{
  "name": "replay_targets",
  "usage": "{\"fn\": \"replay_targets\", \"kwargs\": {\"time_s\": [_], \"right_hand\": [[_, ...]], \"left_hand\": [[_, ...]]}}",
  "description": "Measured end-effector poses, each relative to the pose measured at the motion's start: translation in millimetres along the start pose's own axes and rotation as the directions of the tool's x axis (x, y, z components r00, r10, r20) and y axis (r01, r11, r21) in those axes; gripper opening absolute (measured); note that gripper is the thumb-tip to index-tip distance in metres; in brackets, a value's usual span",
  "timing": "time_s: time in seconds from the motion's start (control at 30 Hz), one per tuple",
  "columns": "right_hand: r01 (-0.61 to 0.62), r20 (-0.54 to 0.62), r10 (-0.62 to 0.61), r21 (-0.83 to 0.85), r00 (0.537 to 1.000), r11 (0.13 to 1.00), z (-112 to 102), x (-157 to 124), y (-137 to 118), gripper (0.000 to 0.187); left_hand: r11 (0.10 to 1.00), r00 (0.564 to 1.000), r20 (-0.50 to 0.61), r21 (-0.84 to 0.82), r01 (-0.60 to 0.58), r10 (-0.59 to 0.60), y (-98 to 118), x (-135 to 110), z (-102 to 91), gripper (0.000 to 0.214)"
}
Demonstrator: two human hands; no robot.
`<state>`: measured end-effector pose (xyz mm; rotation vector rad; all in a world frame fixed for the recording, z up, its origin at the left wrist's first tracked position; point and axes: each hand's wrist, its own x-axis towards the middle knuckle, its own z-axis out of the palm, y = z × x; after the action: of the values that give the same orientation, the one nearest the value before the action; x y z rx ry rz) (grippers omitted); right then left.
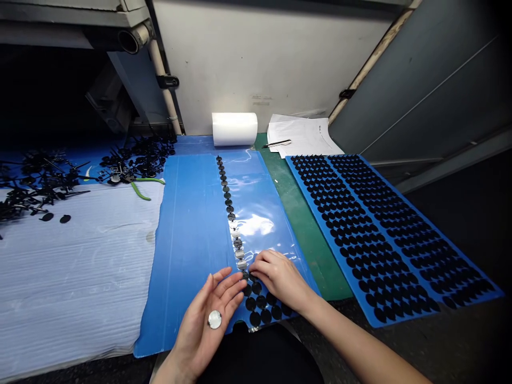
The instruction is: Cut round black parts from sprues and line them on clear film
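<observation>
Palm-up and open, the left hand cradles one shiny disc. The right hand curls over black discs on the blue sheet; from here I can't tell whether it grips one.

Left hand palm up, fingers loosely extended; right hand palm down, fingers bent.

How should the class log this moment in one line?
left hand: palm up, shiny disc on it | right hand: at black discs
</observation>
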<state>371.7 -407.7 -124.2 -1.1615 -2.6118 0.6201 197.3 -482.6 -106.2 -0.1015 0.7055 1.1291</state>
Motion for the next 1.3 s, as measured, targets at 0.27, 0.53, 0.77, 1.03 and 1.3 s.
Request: {"fn": "replay_targets", "kwargs": {"time_s": [0.27, 0.53, 0.77, 1.03, 1.3], "right_hand": [[0.072, -0.106, -0.041, 0.306, 0.994, 0.949, -15.0, -4.2, -34.0, 0.014], [0.343, 0.022, -0.370, 0.324, 0.929, 0.882, -5.4, -2.2, -64.5, 0.020], [0.169, -0.059, -0.158, 0.311, 0.986, 0.935, -19.4, 4.1, -31.4, 0.014], [0.069, 0.015, -0.068, -0.083, 0.998, 0.994, -16.1, 28.6, 7.8, 0.007], [0.096, 0.068, -0.086, -0.179, 0.994, 0.979, -17.6, 33.7, 2.2, 0.007]], "left_hand": [[0.986, 0.984, 0.175, -0.164, -0.016, 0.045, 2.9, 3.1, 0.8, 0.049], [0.978, 0.981, 0.135, -0.140, 0.157, -0.138, -2.5, 1.2, 11.9, 0.057], [0.844, 0.989, -0.074, 0.532, -0.068, 0.126, -12.2, -4.6, 11.0, 0.038], [-0.411, 0.654, 0.746, 0.562, -0.718, -0.124, -25.3, 4.9, -19.7, 0.047], [-0.484, 0.631, 0.755, 0.490, -0.725, -0.180, -28.4, 7.8, -23.8, 0.048]]}}
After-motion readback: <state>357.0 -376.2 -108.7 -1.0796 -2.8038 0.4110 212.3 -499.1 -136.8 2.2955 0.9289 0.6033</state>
